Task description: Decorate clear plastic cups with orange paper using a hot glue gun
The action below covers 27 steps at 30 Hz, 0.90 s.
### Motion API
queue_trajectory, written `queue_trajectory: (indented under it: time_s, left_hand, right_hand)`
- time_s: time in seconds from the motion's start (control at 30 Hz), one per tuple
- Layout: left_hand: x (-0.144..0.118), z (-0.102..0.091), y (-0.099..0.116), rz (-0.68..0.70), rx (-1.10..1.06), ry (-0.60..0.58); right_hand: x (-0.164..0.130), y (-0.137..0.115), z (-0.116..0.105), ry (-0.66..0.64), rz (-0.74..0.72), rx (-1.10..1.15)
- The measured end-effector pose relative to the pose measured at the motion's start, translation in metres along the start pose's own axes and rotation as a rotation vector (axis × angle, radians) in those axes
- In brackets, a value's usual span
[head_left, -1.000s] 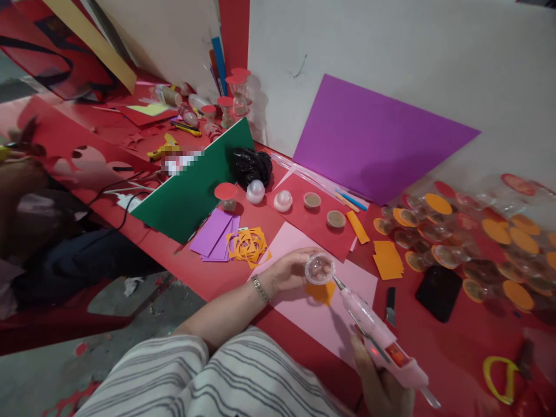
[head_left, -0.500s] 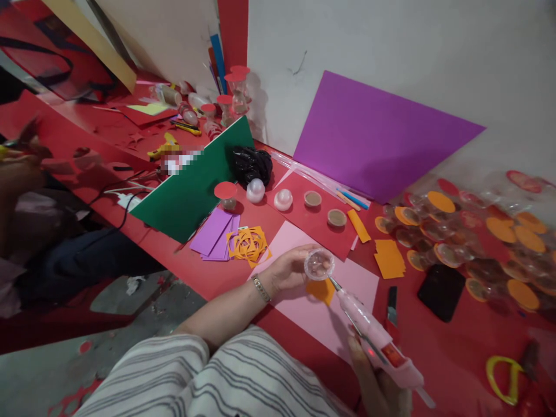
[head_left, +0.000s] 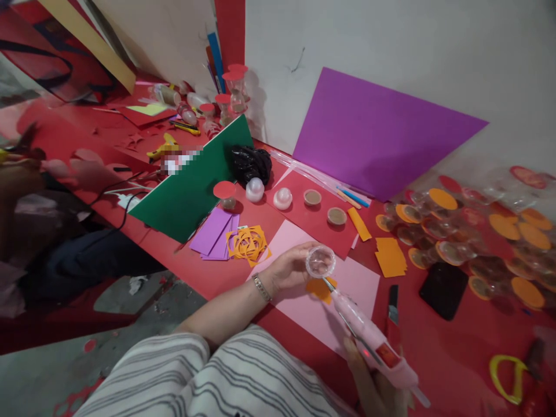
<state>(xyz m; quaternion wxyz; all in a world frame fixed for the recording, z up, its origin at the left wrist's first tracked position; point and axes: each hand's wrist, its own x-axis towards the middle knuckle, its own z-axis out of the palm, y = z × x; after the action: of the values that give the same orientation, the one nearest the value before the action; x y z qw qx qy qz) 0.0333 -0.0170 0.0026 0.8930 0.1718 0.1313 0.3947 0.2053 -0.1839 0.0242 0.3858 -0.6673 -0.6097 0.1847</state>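
Left hand [head_left: 290,267] pinched around a clear plastic cup [head_left: 320,261], right hand [head_left: 377,387] clenched on a pink glue gun [head_left: 369,341], nozzle at the cup's rim.

The left hand [head_left: 290,268] holds a small clear plastic cup [head_left: 320,261] above a pink paper sheet [head_left: 347,289]. The right hand [head_left: 377,391] grips a pink glue gun [head_left: 369,341], and its tip touches the rim of the cup. An orange paper piece [head_left: 320,288] lies under the cup. A black phone [head_left: 443,289] lies near, on the red table [head_left: 434,353]. Yellow scissors [head_left: 506,376] lie far right.
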Motion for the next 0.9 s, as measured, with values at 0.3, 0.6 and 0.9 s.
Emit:
queue_trajectory:
  time_s: [0.3, 0.6, 0.9]
  left_hand:
    - [0.003, -0.003, -0.004, 0.004, -0.023, -0.026]
    - [0.002, -0.002, -0.001, 0.01, -0.02, -0.02]
    - [0.001, -0.003, -0.006, -0.003, 0.034, -0.014]
  right_hand:
    - [0.005, -0.001, 0.0, -0.039, 0.021, 0.022]
    - [-0.011, 0.007, 0.0, 0.024, 0.02, -0.04]
    - [0.005, 0.016, -0.005, -0.052, -0.074, -0.066]
